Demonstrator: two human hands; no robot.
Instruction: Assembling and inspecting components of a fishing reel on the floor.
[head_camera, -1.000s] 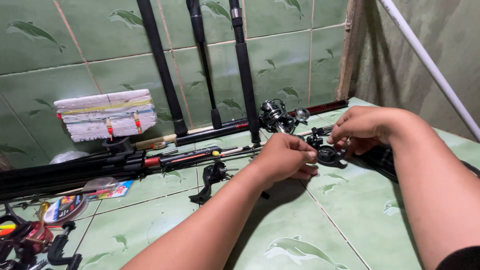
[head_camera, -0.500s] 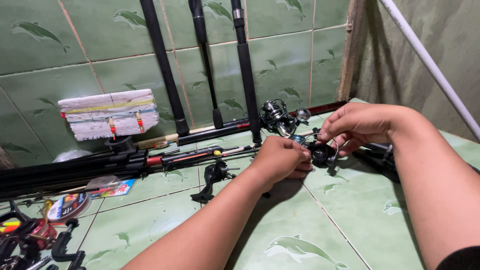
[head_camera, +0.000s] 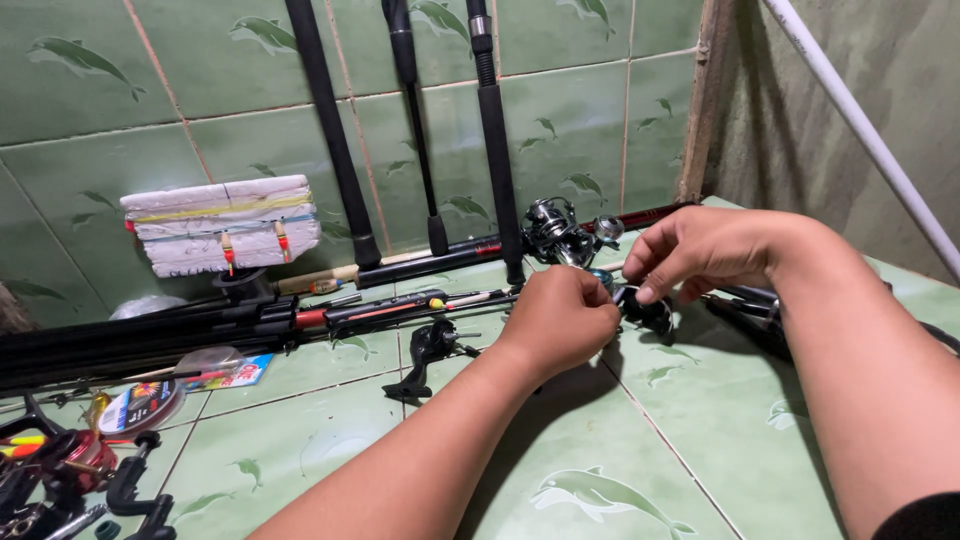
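We had both hands low over the green tiled floor (head_camera: 600, 440), working on a small black reel part (head_camera: 648, 312) that sat just above the tiles near the right-hand corner. Left hand (head_camera: 562, 318) was curled into a loose fist, fingers narrow and pinched at the part's left end; exactly what the fingertips gripped was hidden behind the knuckles. Right hand (head_camera: 706, 250) came in from above, thumb and forefinger closed down narrow on the top of the same part, other fingers tucked. Just behind the hands a silver-and-black spinning reel (head_camera: 556, 232) lay on the floor, touching or nearly touching a dark rod (head_camera: 440, 262) laid along the wall base. Three black rod butts (head_camera: 335, 150) stood upright against the green wall tiles. A second rod with red and yellow accents (head_camera: 400, 308) lay flat, running left from the left hand, with a loose black reel handle (head_camera: 428, 352) just in front of it. Further left, a white foam block wound with line (head_camera: 222, 226) leaned on the wall. Line spool (head_camera: 140, 405) and a clutter of red and black tackle bits (head_camera: 60, 470) sat at the lower left, well apart from the hands. A white pipe (head_camera: 860, 125) ran diagonally at the upper right.
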